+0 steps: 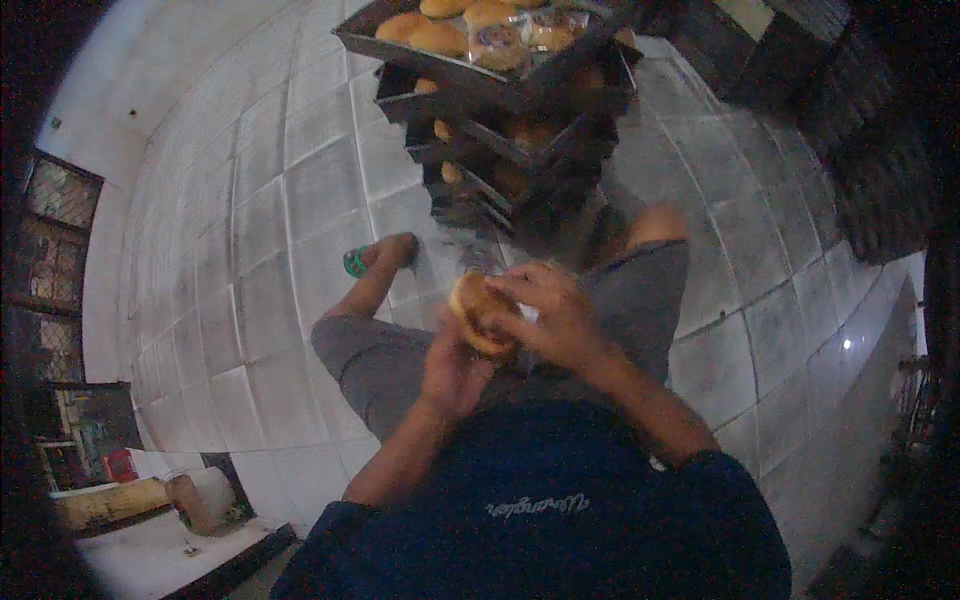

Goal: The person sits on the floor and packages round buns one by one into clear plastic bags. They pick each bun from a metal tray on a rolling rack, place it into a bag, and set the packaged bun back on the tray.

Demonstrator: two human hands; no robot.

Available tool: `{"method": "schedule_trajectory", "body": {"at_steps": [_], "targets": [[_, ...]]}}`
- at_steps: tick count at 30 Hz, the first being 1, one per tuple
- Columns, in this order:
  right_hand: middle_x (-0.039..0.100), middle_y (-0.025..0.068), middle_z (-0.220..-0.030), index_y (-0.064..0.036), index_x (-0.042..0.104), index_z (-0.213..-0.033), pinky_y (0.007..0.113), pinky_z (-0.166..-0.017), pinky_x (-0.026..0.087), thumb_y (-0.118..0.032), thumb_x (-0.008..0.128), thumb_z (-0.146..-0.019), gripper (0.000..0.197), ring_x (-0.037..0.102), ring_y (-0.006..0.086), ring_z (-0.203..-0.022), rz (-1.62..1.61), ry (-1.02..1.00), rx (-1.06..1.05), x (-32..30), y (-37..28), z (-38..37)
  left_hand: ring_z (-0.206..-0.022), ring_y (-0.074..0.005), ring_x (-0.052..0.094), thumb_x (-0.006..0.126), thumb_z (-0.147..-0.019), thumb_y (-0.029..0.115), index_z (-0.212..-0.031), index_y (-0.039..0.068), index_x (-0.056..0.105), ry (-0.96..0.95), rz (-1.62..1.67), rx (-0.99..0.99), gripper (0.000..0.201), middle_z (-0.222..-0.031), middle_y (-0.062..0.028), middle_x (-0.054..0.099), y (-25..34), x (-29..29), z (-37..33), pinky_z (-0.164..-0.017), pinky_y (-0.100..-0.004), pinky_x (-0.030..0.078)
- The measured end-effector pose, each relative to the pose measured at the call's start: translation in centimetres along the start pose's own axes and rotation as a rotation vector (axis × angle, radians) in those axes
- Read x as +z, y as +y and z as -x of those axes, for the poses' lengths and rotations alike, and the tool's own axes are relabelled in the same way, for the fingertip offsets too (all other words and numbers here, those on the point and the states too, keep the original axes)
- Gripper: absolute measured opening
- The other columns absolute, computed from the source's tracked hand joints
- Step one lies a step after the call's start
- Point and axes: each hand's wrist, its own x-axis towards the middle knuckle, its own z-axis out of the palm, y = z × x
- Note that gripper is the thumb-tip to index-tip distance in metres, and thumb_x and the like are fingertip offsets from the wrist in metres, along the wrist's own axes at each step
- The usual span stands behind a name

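A round golden-brown bun (482,312) is held in front of my lap, its pale edge facing left. My left hand (457,365) cups it from below and the left, with the fingers partly hidden behind it. From the right, my right hand (555,315) lays its fingers and thumb over the bun's browned face. Something whitish shows by the right fingers, too blurred to name. Beyond the hands, a dark tray (400,50) carries several buns (437,39), and some wrapped buns (497,46) in clear film lie among them.
More dark trays (455,160) with buns are stacked crosswise under the top one, standing on pale floor tiles (320,190). Dark stacked shapes (880,150) stand at the far right. A low white surface (170,555) is at the lower left. My bent legs flank the stack.
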Motion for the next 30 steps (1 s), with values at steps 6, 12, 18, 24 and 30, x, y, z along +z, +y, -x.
{"method": "schedule_trajectory", "body": {"at_steps": [6,12,18,24,30], "targets": [[0.075,0.0145,-0.092,-0.0062,0.078,-0.093,0.044,-0.071,0.058,-0.021,0.078,-0.087,0.015,0.073,0.0332,-0.08,-0.136,0.27,-0.039,-0.4,0.8,-0.1,-0.097,-0.0215,0.071,0.055,-0.107,0.025,-0.119,-0.003,0.066,0.025,-1.081,0.118,0.032,-0.109,-0.0134,0.073,3.0,1.8,1.1,-0.085,-0.0383,0.057],[0.074,0.0157,-0.088,-0.0059,0.075,-0.088,0.042,-0.065,0.058,-0.018,0.077,-0.088,0.012,0.072,0.0312,-0.074,0.143,0.014,0.111,0.1,4.7,0.3,-0.065,-0.0206,0.069,0.043,-0.108,0.052,-0.103,-0.002,0.074,-0.05,-0.739,0.01,0.062,-0.075,-0.0092,0.073,0.0,-5.1,-1.6,-0.064,-0.0354,0.054],[0.075,0.0138,-0.089,-0.0038,0.077,-0.092,0.04,-0.068,0.058,-0.014,0.078,-0.087,0.012,0.074,0.0293,-0.076,-0.012,-0.041,-0.045,-2.0,0.7,0.2,-0.123,-0.0343,0.065,0.03,-0.096,0.084,-0.155,0.007,0.045,0.086,0.139,-0.323,0.097,-0.141,-0.0258,0.059,-4.2,-2.4,-6.6,-0.099,-0.0477,0.057],[0.073,0.0112,-0.088,-0.0041,0.076,-0.1,0.041,-0.073,0.059,-0.018,0.079,-0.087,0.02,0.073,0.0278,-0.08,-0.123,-0.111,0.372,-6.3,-3.1,2.3,-0.137,-0.0455,0.052,0.04,-0.094,0.083,-0.161,0.009,0.033,-0.59,0.525,-0.321,0.099,-0.158,-0.0334,0.037,-1.0,0.7,-8.2,-0.117,-0.0648,0.038],[0.072,0.0125,-0.093,-0.0042,0.071,-0.094,0.041,-0.067,0.057,-0.018,0.077,-0.088,0.016,0.072,0.029,-0.083,0.126,-0.176,-0.006,-2.6,-6.1,3.2,-0.129,-0.0467,0.058,0.055,-0.094,0.074,-0.16,0.009,0.032,-0.529,0.538,-0.249,0.096,-0.156,-0.0335,0.04,-0.8,4.4,-6.2,-0.111,-0.0615,0.048]]}}
